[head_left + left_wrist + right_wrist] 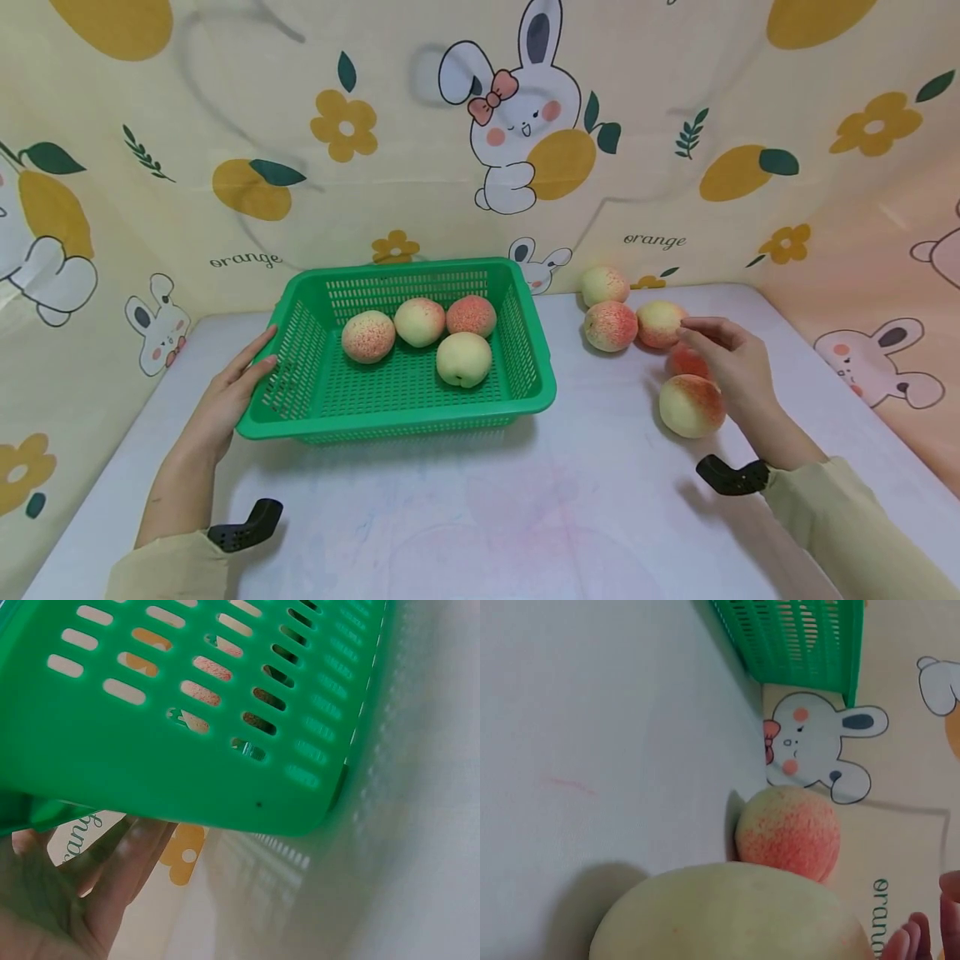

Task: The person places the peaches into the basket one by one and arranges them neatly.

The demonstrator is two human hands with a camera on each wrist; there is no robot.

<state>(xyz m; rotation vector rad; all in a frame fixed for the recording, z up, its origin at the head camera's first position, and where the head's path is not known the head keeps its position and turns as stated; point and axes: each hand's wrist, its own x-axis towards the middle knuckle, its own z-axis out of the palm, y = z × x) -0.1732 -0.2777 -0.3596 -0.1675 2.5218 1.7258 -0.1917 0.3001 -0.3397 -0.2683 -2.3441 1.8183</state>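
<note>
My left hand (221,404) rests its fingertips on the left rim of a green plastic basket (397,422). In the left wrist view, the fingers (112,892) reach up to the rim, which hides their tips. Several peaches lie inside, including a pale one (463,360) and a speckled one (368,337). My right hand (738,371) hovers above the loose peaches at the right, fingertips beside a yellow-red peach (662,324). Beneath it is a red peach (684,362), partly hidden. A larger yellow-red peach (692,407) sits just nearer, filling the foreground of the right wrist view.
Two more peaches, a speckled red one (611,326) and a pale one (604,287), lie at the back right. A printed cloth with rabbits (420,192) hangs behind the white table (525,508). Each wrist wears a black device (247,527).
</note>
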